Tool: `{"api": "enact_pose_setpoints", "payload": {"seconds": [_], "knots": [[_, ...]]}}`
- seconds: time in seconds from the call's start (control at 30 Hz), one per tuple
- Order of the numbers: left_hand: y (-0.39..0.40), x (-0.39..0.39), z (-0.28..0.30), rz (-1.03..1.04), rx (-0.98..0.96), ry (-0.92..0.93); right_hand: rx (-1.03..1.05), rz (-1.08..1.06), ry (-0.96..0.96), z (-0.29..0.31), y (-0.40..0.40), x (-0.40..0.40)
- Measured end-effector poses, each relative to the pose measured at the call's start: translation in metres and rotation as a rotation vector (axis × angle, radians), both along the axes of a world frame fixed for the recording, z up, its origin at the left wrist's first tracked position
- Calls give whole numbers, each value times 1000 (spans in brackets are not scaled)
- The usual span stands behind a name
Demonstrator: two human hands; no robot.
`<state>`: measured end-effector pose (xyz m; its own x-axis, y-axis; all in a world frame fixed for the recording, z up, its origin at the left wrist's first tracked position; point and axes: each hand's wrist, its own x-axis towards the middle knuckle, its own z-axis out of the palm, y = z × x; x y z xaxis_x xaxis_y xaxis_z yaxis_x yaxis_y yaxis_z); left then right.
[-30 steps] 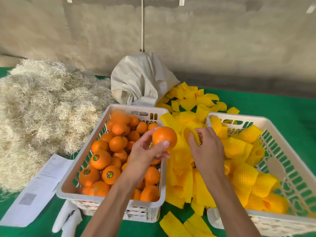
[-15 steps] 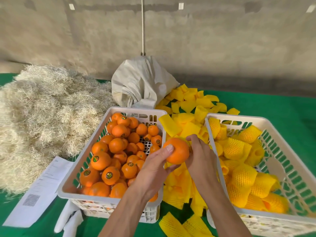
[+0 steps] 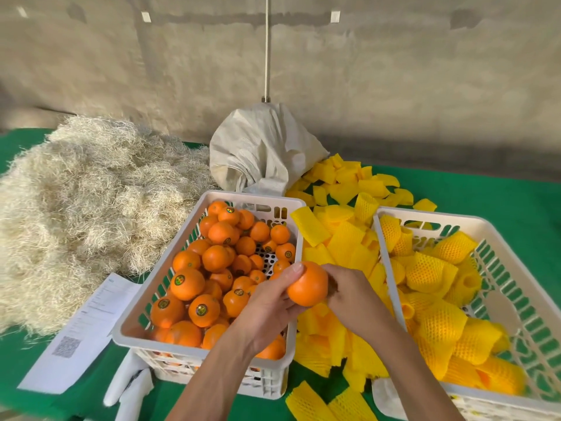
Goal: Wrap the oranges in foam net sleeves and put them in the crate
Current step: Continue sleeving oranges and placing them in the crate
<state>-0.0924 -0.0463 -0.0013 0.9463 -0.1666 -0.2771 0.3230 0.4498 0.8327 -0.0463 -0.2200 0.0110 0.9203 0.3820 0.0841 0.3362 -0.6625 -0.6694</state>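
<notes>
Your left hand (image 3: pixel 267 302) grips one bare orange (image 3: pixel 308 284), thumb over its top, just right of the crate of oranges (image 3: pixel 209 352). Your right hand (image 3: pixel 352 294) curls against its far side; whether it holds a sleeve cannot be told. Open a sleeve mouth wide before pushing the fruit in. The orange is near round, no long axis; its stem end is not visible.

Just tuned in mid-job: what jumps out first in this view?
An orange held up between both hands at centre. Left of it, a crate of bare oranges; right, a second crate of yellow-sleeved ones, with loose sleeves heaped between.
</notes>
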Motion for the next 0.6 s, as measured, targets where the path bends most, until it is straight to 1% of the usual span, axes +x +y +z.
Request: {"api": "enact_pose_setpoints", "payload": {"seconds": [0.07,0.13,0.2,0.27,0.33,0.37,0.43,0.5,0.6], "knots": [[5,1,-6,40,5,33,84,-13,33,-1,-5,0],[9,0,-10,71,25,31,114,-36,7,0,-8,0],[11,-1,-10,99,101,-1,151,-64,-86,3,-10,0],[9,-2,-6,137,268,-35,162,-93,-174,6,-5,0],[2,-3,-3,202,433,-87,116,-110,-265,9,5,-3],[-1,-3,-1,229,483,-111,87,-121,-317,11,10,-6],[-6,-4,3,271,563,-161,58,-143,-409,14,15,-12],[-8,-2,9,326,625,-190,77,-131,-473,16,15,-17],[-8,3,14,441,643,-219,95,-88,-558,15,17,-27]]}}
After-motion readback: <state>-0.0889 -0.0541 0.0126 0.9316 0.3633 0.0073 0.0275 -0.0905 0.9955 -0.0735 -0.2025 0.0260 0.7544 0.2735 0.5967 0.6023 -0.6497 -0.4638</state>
